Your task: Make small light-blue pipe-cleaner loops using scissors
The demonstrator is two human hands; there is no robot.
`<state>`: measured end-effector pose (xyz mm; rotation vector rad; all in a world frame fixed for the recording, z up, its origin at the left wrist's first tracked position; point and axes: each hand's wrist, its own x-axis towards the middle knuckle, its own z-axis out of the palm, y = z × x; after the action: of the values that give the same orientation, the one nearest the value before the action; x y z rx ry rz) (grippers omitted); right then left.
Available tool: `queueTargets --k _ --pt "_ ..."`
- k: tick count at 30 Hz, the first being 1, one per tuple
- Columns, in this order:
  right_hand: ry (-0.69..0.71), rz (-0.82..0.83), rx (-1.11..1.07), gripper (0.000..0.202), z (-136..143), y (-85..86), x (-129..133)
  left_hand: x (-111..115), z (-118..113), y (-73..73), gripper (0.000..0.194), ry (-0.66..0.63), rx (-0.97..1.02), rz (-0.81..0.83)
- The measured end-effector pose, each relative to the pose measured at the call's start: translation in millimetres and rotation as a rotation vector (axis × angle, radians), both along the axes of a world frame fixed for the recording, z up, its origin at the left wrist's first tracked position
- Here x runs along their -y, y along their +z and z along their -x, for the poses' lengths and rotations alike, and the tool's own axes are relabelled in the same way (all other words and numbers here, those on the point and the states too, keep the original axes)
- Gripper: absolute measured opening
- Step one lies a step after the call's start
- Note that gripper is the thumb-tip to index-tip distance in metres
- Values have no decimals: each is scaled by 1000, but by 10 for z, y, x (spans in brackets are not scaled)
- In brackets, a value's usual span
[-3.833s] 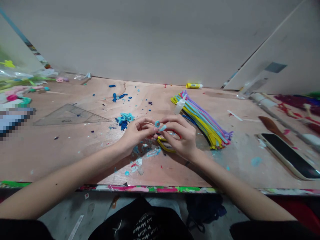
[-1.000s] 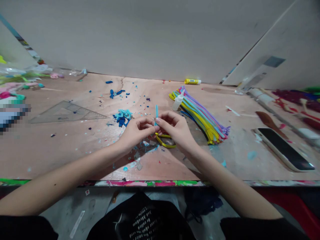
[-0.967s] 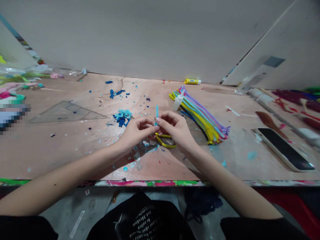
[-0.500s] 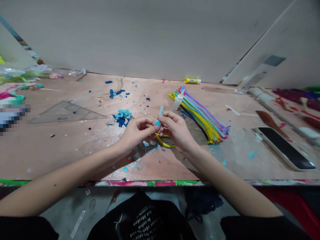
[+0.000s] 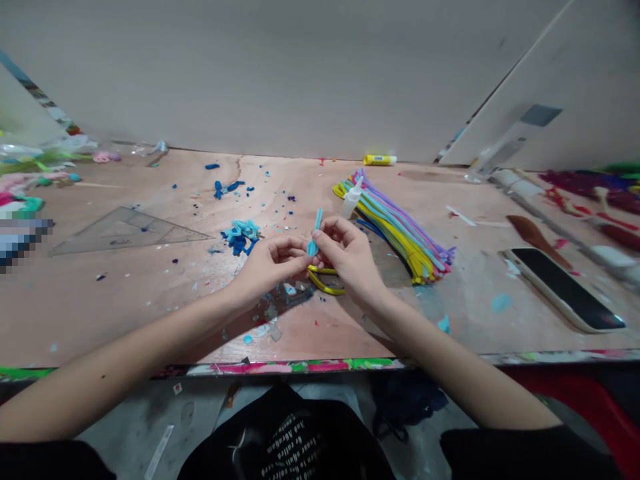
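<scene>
Above the middle of the table, my left hand point(image 5: 273, 261) and my right hand point(image 5: 350, 253) meet fingertip to fingertip. Both pinch a short light-blue pipe cleaner point(image 5: 312, 248), whose lower part looks folded into a small leaf-like loop. Its thin end sticks up past my right thumb. Fingers hide part of the piece. Under my hands shows a yellow loop point(image 5: 327, 288), perhaps a scissor handle. Left of my left hand sits a pile of light and dark blue pieces point(image 5: 241, 237). A white-tipped squeeze bottle point(image 5: 351, 200) stands beyond my right hand.
A bundle of coloured pipe cleaners point(image 5: 400, 233) lies to the right, with a phone point(image 5: 565, 290) and a brown wooden tool point(image 5: 537, 237) farther over. A clear set square point(image 5: 130, 233) lies left. A yellow glue stick point(image 5: 380, 160) rests by the back wall; blue scraps litter the table.
My fingers have shifted slightly on the light-blue pipe cleaner, and more of its folded part shows between them. The whole view has moved a little; both hands stay together.
</scene>
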<state>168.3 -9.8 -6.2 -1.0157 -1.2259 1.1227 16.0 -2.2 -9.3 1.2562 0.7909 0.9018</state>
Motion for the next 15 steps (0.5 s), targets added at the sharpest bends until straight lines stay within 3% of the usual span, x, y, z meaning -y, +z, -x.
queueTargets --k 15 --pt "-168 -263 191 11 49 -47 50 23 17 13 21 -16 -16 -51"
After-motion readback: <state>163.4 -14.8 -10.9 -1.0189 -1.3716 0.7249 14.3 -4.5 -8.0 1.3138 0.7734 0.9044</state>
